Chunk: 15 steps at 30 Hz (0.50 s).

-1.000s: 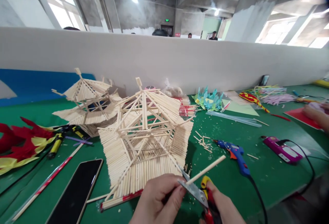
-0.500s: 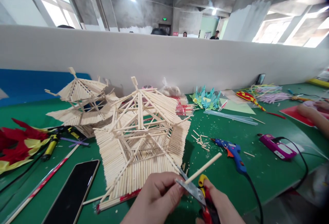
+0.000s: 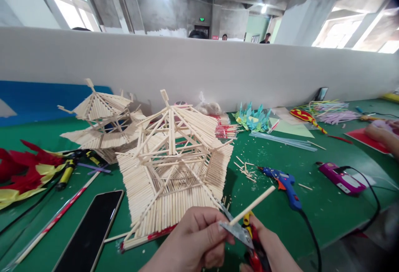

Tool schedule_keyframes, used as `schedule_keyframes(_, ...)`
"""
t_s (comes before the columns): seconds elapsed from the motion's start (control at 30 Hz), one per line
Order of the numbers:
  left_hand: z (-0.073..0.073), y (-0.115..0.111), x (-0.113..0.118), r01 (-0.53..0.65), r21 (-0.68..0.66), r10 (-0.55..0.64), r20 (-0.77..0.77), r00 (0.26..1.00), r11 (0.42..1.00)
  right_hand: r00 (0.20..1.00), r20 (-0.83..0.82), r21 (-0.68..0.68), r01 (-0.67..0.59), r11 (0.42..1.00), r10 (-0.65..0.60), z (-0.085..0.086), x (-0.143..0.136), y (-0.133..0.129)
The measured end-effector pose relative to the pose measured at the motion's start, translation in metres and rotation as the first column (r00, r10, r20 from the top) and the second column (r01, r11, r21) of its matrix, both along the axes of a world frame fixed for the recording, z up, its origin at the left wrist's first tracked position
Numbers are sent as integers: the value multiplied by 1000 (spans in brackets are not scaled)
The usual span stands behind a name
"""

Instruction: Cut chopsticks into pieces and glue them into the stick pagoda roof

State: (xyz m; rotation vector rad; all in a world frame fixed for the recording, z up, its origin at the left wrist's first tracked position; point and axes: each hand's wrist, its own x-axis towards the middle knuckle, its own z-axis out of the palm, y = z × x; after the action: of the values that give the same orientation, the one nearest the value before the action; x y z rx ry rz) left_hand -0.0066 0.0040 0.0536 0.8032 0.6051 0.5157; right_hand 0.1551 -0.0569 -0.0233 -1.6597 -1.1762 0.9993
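At the bottom centre my left hand is closed, pinching the lower end of a thin wooden stick that slants up to the right. My right hand is wrapped round the red and yellow handles of scissors, whose parted blades lie around the stick beside my left fingertips. Just behind my hands stands a pavilion-like model made of wooden sticks. A blue glue gun lies to the right of the stick, near small cut stick pieces.
A second stick model stands at the back left. A phone lies front left, near red and yellow petals. Rightward are a teal paper craft, a purple power strip and another person's hand on red paper.
The view has shifted slightly, so the table items appear a little further right. My hands, the stick and the scissors keep nearly the same arrangement, with the blades still around the stick.
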Motion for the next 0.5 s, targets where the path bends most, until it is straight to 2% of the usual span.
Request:
schedule_keyframes(0.07,4,-2,1,-41,193,69,-141,988,980,1000,7,-46,14,999,-14,5,3,-3)
schedule_keyframes(0.13,8,-4,1,-70,440,197,-250,948,895,1000,-23,-103,18,995,-21,11,5,-1)
schedule_keyframes(0.2,9,-6,1,-87,590,290,-259,922,802,997,-70,-131,11,991,-20,17,4,5)
schedule_keyframes(0.23,8,-7,1,-84,595,285,-251,925,799,996,-83,-132,12,991,-24,19,3,7)
schedule_keyframes(0.27,5,-7,0,-77,548,247,-242,938,833,996,-89,-131,13,991,-25,21,1,9)
schedule_keyframes(0.33,-1,-6,-1,-44,353,119,-193,974,935,995,-94,-132,8,991,-21,22,-1,9)
schedule_keyframes(0.37,-5,-5,-1,-28,250,66,-145,987,968,995,-95,-133,5,991,-18,22,-2,7)
schedule_keyframes(0.43,-9,-4,-1,-7,128,14,-58,998,992,996,-93,-129,2,992,-14,22,-1,3)
schedule_keyframes(0.5,-9,-3,0,-14,154,27,-81,996,988,996,-85,-133,11,991,-22,21,1,-1)
